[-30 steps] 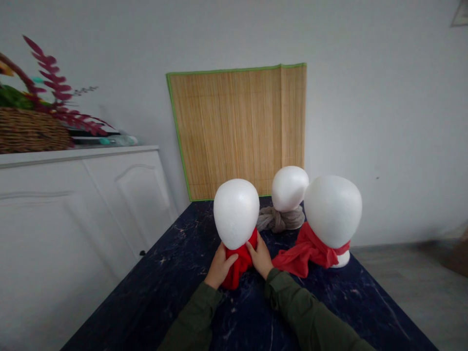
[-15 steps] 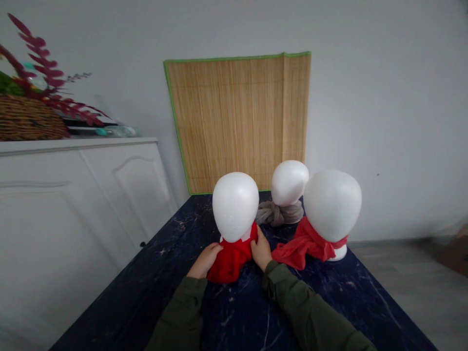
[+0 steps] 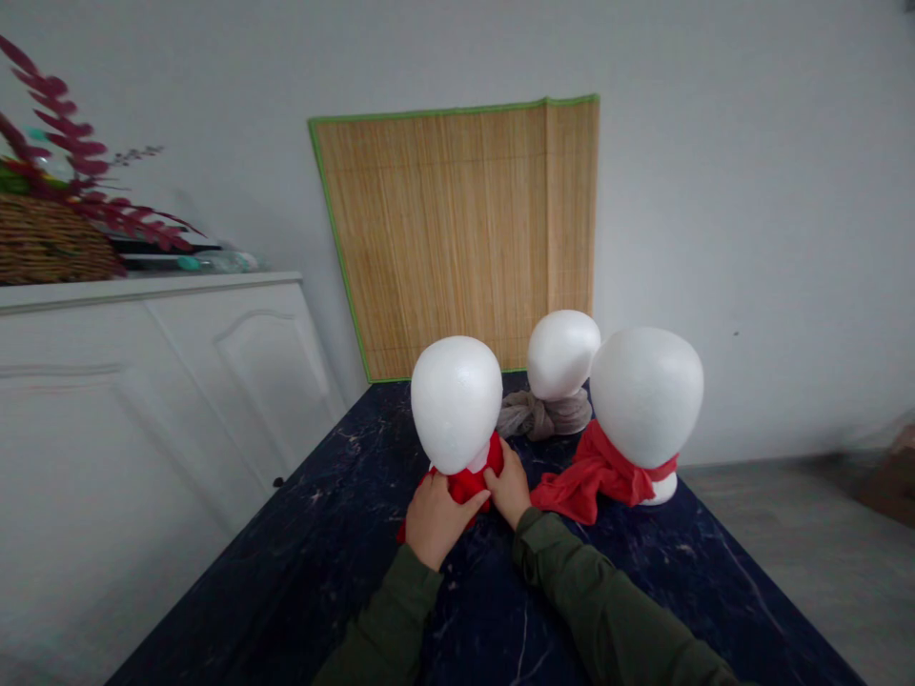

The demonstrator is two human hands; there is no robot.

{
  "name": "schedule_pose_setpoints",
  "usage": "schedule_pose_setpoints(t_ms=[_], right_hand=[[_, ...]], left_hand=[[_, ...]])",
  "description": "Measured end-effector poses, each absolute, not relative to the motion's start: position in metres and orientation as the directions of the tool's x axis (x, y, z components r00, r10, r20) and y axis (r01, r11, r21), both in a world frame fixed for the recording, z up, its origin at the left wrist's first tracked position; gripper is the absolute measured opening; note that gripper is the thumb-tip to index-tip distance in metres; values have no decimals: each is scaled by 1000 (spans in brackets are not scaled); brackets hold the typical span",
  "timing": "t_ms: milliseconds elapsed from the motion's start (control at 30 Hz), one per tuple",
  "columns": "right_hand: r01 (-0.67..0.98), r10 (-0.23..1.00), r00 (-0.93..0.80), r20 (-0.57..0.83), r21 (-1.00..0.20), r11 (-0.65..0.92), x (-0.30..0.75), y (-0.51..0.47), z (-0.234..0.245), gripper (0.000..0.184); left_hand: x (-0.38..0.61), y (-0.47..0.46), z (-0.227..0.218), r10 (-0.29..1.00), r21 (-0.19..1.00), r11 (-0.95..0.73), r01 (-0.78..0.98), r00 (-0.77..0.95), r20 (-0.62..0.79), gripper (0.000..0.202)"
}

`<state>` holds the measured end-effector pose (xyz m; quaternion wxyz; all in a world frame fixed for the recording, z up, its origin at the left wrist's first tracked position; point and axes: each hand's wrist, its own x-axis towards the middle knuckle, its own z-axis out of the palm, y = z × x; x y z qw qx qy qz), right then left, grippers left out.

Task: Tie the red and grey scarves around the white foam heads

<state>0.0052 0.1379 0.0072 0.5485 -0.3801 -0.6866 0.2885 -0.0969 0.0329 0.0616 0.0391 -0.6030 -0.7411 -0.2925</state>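
A white foam mannequin head (image 3: 456,400) stands upright on the dark blue marbled table, a bright red scarf (image 3: 466,484) around its neck. My left hand (image 3: 437,519) lies across the front of the scarf, fingers curled on the cloth and thumb pointing right. At the right side of the neck, my right hand (image 3: 510,484) grips the scarf's edge between thumb and fingers. Much of the scarf's front is hidden behind my left hand; a bit of red shows at its left.
To the right stands a second foam head (image 3: 647,395) with a coral-red scarf (image 3: 590,476). Behind it, a third head (image 3: 563,354) wears a knotted grey scarf (image 3: 547,416). A bamboo mat (image 3: 457,238) hangs at the back wall. On the left is a white cabinet (image 3: 264,353) bearing a wicker basket (image 3: 53,243).
My left hand has moved right, from the scarf's left edge onto its front, covering the hanging cloth. My right hand stays at the neck's right side. The view has shifted slightly.
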Motion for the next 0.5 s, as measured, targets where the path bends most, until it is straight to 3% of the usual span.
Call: schedule_pose_setpoints(t_ms=[167,300,500], right_hand=[[161,878,-69,473,-864,478,5,139,7,64],[138,913,-11,409,-903,406,5,146,4,59],[109,955,128,269,-961,256,11,157,-1,54]], left_hand=[[-116,35,63,864,423,158,892,-332,377,22],[-159,33,71,800,490,271,828,-477,365,29],[-227,25,66,599,580,470,665,-723,344,35]])
